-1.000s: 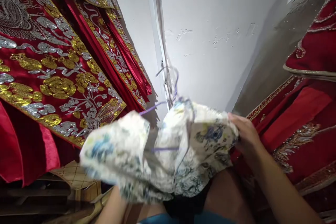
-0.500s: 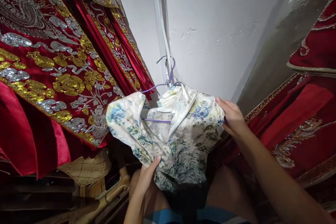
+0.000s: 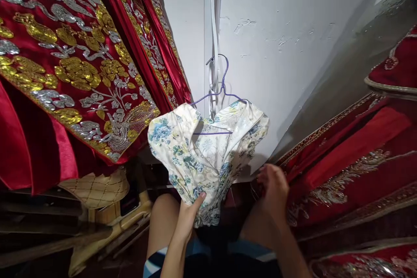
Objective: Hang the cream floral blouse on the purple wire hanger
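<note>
A white floral top [image 3: 182,147] with blue and green flowers and a crossed V neckline hangs on a purple wire hanger [image 3: 224,89]. The hanger's hook is up by a metal hook on the pale upright strip. My left hand [image 3: 192,210] is closed on the lower left side of the top, its thumb lying on the front and the other fingers hidden behind the cloth. Apart from the top, to its lower right, my right hand [image 3: 274,184] is slightly blurred. Its fingers are loosely bent and somewhat apart, with nothing seen in them.
Red garments with gold and silver sequins [image 3: 81,69] hang close on the left. More red beaded garments [image 3: 342,160] hang on the right. A white wall [image 3: 276,43] is behind the hanger. Below left stands a wooden chair [image 3: 107,234] with a quilted cream pad [image 3: 97,189].
My right hand has let go of the top's right shoulder and moved down. That shoulder now droops on the hanger. My left hand keeps its grip, and the view has shifted.
</note>
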{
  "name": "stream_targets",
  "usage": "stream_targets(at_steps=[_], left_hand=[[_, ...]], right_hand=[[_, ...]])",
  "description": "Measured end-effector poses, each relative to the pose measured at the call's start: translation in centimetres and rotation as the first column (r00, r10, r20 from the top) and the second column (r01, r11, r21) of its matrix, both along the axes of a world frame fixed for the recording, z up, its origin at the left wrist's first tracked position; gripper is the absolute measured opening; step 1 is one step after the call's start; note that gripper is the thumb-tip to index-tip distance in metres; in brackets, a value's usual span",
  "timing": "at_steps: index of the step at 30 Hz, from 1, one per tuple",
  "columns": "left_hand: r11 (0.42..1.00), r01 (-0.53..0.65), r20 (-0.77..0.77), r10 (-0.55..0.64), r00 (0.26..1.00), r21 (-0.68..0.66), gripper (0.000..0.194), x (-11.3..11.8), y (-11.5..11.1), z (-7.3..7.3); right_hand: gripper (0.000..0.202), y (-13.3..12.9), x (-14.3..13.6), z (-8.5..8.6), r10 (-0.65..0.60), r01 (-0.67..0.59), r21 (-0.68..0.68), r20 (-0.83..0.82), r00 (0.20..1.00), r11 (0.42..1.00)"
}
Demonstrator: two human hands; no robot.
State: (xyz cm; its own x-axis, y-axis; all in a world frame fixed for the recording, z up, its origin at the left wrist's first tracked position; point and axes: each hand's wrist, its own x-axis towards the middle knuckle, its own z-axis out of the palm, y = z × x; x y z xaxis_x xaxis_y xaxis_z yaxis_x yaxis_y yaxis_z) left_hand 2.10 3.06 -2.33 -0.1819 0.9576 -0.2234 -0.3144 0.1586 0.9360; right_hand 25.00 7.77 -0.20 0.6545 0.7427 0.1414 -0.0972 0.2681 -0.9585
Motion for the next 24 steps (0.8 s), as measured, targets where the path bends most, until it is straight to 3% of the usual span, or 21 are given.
stream_targets(at_steps=[1,3,5,8,10,11,13,14,15,17,19,24], left_hand=[[1.000,0.017,0.001,-0.017,1.000,-0.001,0.081,0.3,-0.1,0.0],[0.999,0.052,0.017,-0.052,0.999,-0.004,0.078,1.0,-0.4,-0.1],[0.999,0.041,0.046,-0.041,0.998,0.011,0.076,1.4,-0.6,-0.4],[0.994,-0.107,0.008,0.107,0.994,0.023,0.068,1.4,-0.8,-1.1],[0.945,-0.314,-0.117,0.323,0.939,0.089,0.057,1.2,-1.1,-1.7],[0.886,-0.423,-0.185,0.456,0.870,0.191,0.053,1.2,-1.3,-1.9],[0.690,-0.522,-0.266,0.696,0.667,0.501,0.050,1.5,-1.5,-2.4],[0.601,-0.469,-0.282,0.760,0.585,0.647,0.052,1.9,-1.6,-2.5],[0.558,-0.359,-0.312,0.773,0.552,0.748,0.053,2.4,-1.5,-2.6],[0.601,-0.100,-0.444,0.682,0.581,0.793,0.049,3.6,-1.1,-2.5],[0.660,0.054,-0.539,0.559,0.630,0.749,0.043,4.8,-0.3,-2.2],[0.664,0.131,-0.524,0.436,0.732,0.736,0.014,6.3,1.5,-0.8]], right_hand=[[0.041,-0.7,-1.8,-0.8,0.149,-0.150,-0.050,-0.022,0.989,0.987],[0.046,-1.4,-5.0,-1.7,0.526,-0.528,-0.139,-0.051,0.849,0.838],[0.046,-1.3,-7.3,-1.5,0.700,-0.695,-0.173,-0.040,0.713,0.698],[0.047,-0.7,-8.4,-0.4,0.773,-0.762,-0.157,0.016,0.634,0.628],[0.044,-0.8,-8.0,0.1,0.773,-0.758,-0.161,0.048,0.633,0.632],[0.042,-1.1,-7.7,0.2,0.759,-0.743,-0.173,0.049,0.650,0.647],[0.039,-2.0,-6.9,0.0,0.726,-0.708,-0.203,0.023,0.687,0.677],[0.038,-2.5,-6.5,-0.1,0.715,-0.697,-0.216,0.007,0.699,0.684],[0.038,-3.0,-6.2,-0.2,0.709,-0.692,-0.225,-0.005,0.705,0.686],[0.037,-3.7,-5.6,-0.3,0.718,-0.698,-0.236,0.003,0.696,0.676],[0.035,-4.0,-5.3,-0.1,0.748,-0.720,-0.250,0.033,0.662,0.648],[0.032,-3.5,-4.6,1.3,0.818,-0.770,-0.310,0.052,0.572,0.558]])
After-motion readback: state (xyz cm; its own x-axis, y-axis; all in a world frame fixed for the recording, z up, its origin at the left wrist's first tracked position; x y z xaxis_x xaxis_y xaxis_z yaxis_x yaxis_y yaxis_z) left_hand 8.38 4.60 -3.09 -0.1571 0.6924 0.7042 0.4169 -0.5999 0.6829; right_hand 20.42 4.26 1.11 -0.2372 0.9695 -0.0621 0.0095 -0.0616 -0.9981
